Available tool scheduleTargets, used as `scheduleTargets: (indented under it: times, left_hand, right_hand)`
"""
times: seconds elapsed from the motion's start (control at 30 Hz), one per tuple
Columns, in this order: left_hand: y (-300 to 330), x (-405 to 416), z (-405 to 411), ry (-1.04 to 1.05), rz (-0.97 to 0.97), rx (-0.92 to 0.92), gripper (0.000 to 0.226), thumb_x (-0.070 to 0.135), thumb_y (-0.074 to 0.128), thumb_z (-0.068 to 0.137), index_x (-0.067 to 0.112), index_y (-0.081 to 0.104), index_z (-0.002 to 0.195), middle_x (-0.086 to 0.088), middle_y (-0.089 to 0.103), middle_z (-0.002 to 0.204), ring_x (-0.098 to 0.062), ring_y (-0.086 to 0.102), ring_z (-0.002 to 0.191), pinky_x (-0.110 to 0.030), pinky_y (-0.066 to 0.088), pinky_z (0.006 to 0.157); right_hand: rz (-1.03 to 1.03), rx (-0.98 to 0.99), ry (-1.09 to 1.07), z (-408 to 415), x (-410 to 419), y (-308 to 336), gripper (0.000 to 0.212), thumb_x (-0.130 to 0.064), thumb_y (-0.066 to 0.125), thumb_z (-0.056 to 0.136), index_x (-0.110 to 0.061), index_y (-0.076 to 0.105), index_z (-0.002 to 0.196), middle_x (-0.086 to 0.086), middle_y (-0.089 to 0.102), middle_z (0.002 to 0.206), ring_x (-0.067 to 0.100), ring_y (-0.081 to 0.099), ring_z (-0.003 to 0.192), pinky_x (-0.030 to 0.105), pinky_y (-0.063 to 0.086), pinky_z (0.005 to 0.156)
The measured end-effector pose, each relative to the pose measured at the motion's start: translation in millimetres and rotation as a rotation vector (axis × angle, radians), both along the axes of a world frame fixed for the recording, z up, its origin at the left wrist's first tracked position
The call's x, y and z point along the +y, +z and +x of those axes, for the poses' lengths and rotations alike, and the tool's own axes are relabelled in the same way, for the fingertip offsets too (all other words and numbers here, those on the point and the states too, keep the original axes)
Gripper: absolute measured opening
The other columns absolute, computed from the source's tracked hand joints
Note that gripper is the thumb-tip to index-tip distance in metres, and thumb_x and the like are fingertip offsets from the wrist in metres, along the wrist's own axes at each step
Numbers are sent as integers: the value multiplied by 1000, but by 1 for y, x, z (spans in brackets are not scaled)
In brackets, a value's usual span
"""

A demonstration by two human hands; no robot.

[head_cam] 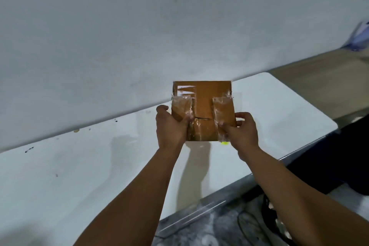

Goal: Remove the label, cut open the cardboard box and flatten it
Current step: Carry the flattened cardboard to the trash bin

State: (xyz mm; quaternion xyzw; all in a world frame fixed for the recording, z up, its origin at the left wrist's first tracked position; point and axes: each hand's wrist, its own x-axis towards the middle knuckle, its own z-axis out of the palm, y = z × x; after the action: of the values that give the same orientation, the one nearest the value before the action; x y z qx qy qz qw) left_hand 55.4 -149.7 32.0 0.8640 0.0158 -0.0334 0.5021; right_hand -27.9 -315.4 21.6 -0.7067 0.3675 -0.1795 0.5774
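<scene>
A small brown cardboard box [202, 104] is held up above the white table [79, 166], its flaps folded in and covered with strips of shiny clear tape. My left hand [169, 126] grips its left side, thumb pressed on the left flap. My right hand [242, 132] grips the right side, thumb on the right flap. A small yellow-green object [225, 143] peeks out just under the box by my right hand; what it is cannot be told. No label shows on the visible face.
A white wall [139, 26] rises right behind the table. The table's metal front edge [219, 199] runs diagonally, with grey mottled floor [219, 225] and a dark cable below. A dark shape sits at the right.
</scene>
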Motion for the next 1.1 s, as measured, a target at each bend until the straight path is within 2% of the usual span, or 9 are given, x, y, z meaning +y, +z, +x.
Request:
scheduleTargets:
  times: [0.1,0.33,0.53,0.63,0.73,0.83,0.9,0.97,1.1]
  left_hand:
    - [11,-57,-21,-135,70,-51,51,44,76,82,15,55,118,-8,57,114,-24,57,99,-31,44,82]
    - [16,-188,-89,-347,61,-140,44,55,59,93,20,61,119,-10,56,114,-15,41,86,-27,35,79]
    - [11,-288,-166,-510,15,-117,40,43,38,91,24,69,106,-6,66,97,-22,63,86,-30,49,72]
    - [10,-318,-199,-603,-64,8,28,34,51,93,23,75,104,2,71,89,-10,64,79,-24,50,70]
    - [-14,-337,-214,-626,-52,150,28,31,63,92,26,69,119,9,69,106,-12,66,97,-35,55,92]
    - [-47,-346,-225,-631,-128,329,36,17,70,91,34,57,119,3,71,116,-14,70,97,-39,61,84]
    - [-67,-352,-230,-603,-148,431,47,13,74,89,30,51,127,4,70,102,-8,70,82,-31,61,73]
    - [-92,-360,-230,-592,-58,417,56,21,78,86,20,50,134,2,70,103,-9,69,82,-35,60,79]
    - [-134,-375,-234,-655,9,425,39,28,80,84,26,55,114,5,71,101,-17,71,92,-44,61,85]
  right_hand:
    - [-20,-48,-113,-32,-49,8,43,-21,82,75,-24,54,108,-4,65,90,17,67,77,34,56,67]
    - [-75,-87,-296,-120,-166,17,49,-25,85,74,-22,57,114,-1,65,104,19,65,89,36,57,80]
    - [-87,-43,-467,-213,-251,-7,43,-28,83,75,-20,63,112,-2,67,102,17,66,91,32,55,77]
    - [-73,-6,-522,-253,-279,-22,25,-24,82,77,-24,64,93,-3,65,89,19,67,86,31,54,72]
    - [-19,11,-556,-281,-293,-42,25,-21,83,77,-22,61,89,-2,64,87,18,65,80,30,54,67]
    - [18,52,-619,-301,-295,-67,32,-21,84,75,-14,59,94,-2,62,86,12,61,75,25,47,59]
    - [37,92,-661,-310,-297,-89,32,-24,85,74,-16,58,89,-2,64,86,15,62,80,27,49,64]
    - [39,124,-704,-317,-297,-112,32,-29,85,72,-20,57,83,-2,65,84,19,64,83,32,53,69]
    - [95,185,-799,-329,-292,-147,33,-31,85,72,-23,55,80,-5,63,81,22,64,82,42,55,77]
